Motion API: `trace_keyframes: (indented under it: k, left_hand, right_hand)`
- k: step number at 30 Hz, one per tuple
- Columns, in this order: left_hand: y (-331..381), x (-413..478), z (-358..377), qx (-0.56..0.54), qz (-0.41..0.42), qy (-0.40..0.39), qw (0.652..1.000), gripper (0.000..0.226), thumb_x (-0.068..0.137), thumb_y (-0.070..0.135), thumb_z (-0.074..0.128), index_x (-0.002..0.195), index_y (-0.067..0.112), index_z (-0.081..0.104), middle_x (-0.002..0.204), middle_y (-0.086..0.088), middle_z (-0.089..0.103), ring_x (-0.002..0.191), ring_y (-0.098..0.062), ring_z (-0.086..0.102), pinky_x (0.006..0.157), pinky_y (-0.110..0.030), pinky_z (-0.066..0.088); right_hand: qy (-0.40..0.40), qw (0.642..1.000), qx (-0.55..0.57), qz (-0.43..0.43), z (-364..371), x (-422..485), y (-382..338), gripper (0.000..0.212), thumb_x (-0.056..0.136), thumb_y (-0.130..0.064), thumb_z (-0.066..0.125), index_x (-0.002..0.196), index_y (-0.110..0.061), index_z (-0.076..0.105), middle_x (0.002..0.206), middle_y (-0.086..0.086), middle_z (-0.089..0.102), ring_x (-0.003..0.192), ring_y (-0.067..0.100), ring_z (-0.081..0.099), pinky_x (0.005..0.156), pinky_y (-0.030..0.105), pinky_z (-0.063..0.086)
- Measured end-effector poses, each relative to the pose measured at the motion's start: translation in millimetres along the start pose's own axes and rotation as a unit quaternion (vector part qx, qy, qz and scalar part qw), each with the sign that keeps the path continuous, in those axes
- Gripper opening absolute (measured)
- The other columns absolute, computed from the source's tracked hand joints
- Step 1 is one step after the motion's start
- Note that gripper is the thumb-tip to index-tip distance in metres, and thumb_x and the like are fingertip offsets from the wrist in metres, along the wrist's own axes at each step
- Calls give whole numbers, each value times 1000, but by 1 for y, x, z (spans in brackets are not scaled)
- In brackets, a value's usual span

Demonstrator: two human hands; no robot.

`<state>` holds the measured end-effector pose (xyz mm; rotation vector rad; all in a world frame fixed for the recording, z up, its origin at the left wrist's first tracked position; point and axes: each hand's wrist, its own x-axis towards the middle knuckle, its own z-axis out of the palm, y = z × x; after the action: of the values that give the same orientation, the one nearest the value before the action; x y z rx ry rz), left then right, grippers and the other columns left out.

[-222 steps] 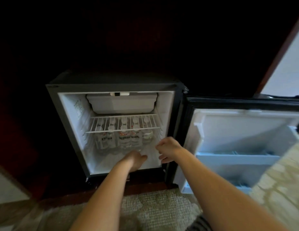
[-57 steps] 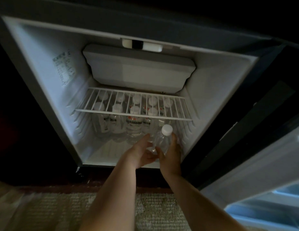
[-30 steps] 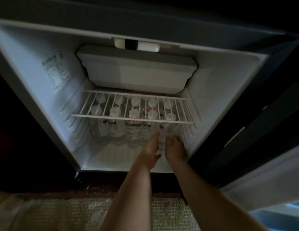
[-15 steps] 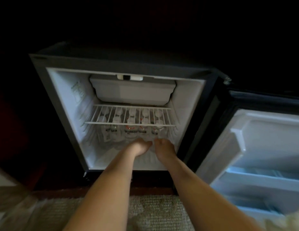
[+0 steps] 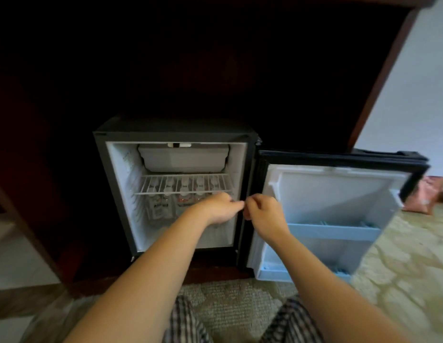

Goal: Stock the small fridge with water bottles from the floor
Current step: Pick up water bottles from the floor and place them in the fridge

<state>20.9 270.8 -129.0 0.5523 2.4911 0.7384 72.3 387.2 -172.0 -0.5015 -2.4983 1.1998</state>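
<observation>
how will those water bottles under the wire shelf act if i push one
Probably tippy: the water bottles stand upright, tall and narrow. They are packed close, so a pushed one would likely knock its neighbours.

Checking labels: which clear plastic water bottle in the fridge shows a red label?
The middle clear plastic bottle under the white wire shelf; left neighbours' labels look grey.
</observation>
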Motion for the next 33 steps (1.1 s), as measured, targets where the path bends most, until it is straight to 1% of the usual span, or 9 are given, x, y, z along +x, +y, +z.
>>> trace_keyframes:
  k: [3, 7, 10, 13, 19, 22, 25, 29, 33]
  left_hand:
    - [37, -32, 12, 37, 72, -7, 997, 44, 95, 45, 39, 111, 11, 61, 105, -7, 60, 99, -23, 58, 80, -32, 42]
    - [85, -66, 41, 83, 137, -19, 987, 43, 94, 46, 41, 110, 11, 60, 111, -10, 62, 103, -28, 59, 80, -34, 43]
    - [106, -80, 59, 88, 174, -19, 981, 41, 94, 47, 42, 109, 13, 60, 107, -10, 62, 100, -29, 60, 82, -37, 47]
    - [132, -94, 104, 101, 215, -50, 970, 34, 94, 45, 42, 97, 14, 58, 104, -11, 62, 101, -27, 59, 88, -39, 47]
    - [158, -125, 235, 45, 244, -171, 954, 32, 93, 38, 47, 105, 11, 61, 109, -9, 65, 104, -24, 59, 87, -31, 45]
    - [161, -143, 299, 40, 232, -241, 942, 32, 93, 37, 48, 108, 12, 61, 112, -9, 64, 106, -25, 58, 88, -32, 45]
    - [158, -164, 363, 63, 217, -299, 927, 32, 91, 38, 48, 111, 15, 59, 117, -9, 63, 110, -26, 57, 93, -34, 46]
    - [138, -193, 423, 138, 254, -307, 907, 39, 93, 35, 46, 126, 15, 51, 131, -10, 55, 123, -28, 49, 99, -35, 41]
    - [113, -205, 454, 239, 307, -318, 865, 51, 95, 41, 41, 141, 21, 32, 143, -2, 40, 131, -24, 41, 103, -37, 37]
  right_hand:
    - [23, 1000, 6, -15, -40, -30, 5, 28, 92, -14, 44, 72, -5, 63, 72, 10, 67, 73, 27, 63, 70, 36, 48]
    - [71, 997, 29, 15, -96, -66, 39, 27, 90, -20, 47, 71, -12, 64, 65, 3, 67, 73, 26, 67, 75, 45, 54]
    - [83, 996, 24, 29, -126, -87, 60, 25, 90, -22, 49, 69, -20, 62, 64, 0, 67, 67, 20, 65, 75, 41, 52]
    - [106, 992, 23, 72, -158, -127, 94, 22, 93, -12, 48, 77, -12, 64, 64, 3, 64, 63, 19, 62, 69, 33, 48]
    - [98, 975, -28, 197, -206, -224, 176, 23, 91, -17, 52, 76, -8, 67, 59, -3, 63, 64, 17, 62, 69, 32, 48]
    - [107, 955, -55, 273, -218, -275, 218, 18, 90, -20, 54, 84, -13, 69, 60, -8, 61, 67, 16, 62, 72, 30, 46]
    - [89, 931, -75, 346, -215, -326, 257, 19, 89, -20, 52, 85, -10, 69, 71, 4, 64, 77, 23, 62, 71, 33, 45]
    - [88, 884, -127, 441, -197, -381, 293, 21, 90, -24, 46, 84, -13, 63, 85, 7, 63, 87, 26, 60, 69, 33, 43]
    - [77, 807, -245, 533, -185, -453, 333, 33, 91, -34, 43, 118, -19, 54, 121, 9, 56, 119, 31, 45, 90, 38, 42]
